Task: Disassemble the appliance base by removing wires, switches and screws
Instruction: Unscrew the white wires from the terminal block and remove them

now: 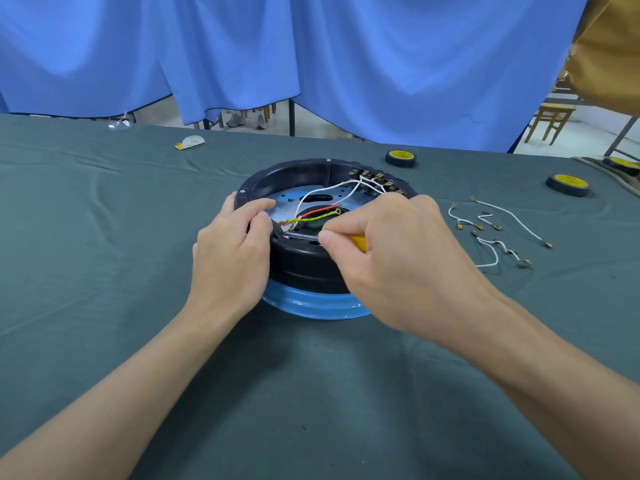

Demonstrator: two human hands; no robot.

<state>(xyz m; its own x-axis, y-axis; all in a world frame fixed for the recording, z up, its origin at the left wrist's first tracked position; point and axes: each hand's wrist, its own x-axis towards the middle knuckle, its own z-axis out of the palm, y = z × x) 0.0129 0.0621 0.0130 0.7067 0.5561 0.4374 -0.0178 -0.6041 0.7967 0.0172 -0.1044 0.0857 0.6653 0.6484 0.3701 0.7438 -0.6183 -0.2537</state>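
Note:
The round appliance base (301, 261), black with a blue lower rim, lies open side up on the cloth. Inside it run white wires (332, 190), a red wire (313, 212) and a green-yellow wire (311, 217). A row of brass terminals (375, 178) sits at its far right wall. My left hand (232, 251) grips the near left rim, thumb over the edge. My right hand (398, 258) holds a yellow-handled screwdriver (358, 241). Its metal shaft (301, 236) points left to a spot inside the rim beside my left thumb.
Several loose white wires (495, 233) with brass ends lie on the cloth to the right. Three black-and-yellow tape rolls (568, 184) sit at the far right. A white and yellow scrap (189, 142) lies at the back left. Blue curtains hang behind the table.

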